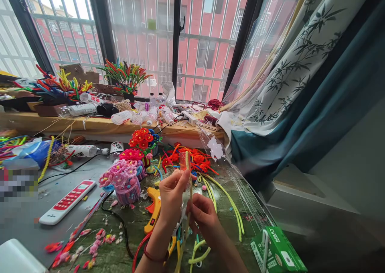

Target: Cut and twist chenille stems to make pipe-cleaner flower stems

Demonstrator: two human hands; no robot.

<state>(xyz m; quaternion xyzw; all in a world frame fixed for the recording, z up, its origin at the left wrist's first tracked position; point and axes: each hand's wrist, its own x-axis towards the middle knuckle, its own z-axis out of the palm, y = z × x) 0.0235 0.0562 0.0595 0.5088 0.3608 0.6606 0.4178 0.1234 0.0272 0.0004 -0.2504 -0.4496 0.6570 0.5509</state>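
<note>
Over the near side of the bench (234, 233), the right hand (204, 214) has thumb and finger pinched on the lower part of a pale yellow stem (187, 157); just beyond, the left hand (173, 188) clamps that stem alongside what looks like a clear ruler (182, 160), both tips showing past the thumb. The step seems to be measuring; the next move probably calls for a steady left grip while the right keeps the stem straight. Left of them lies a glue gun (153, 212); farther off stand flower pots (129, 190) and red flowers (197, 158).
</note>
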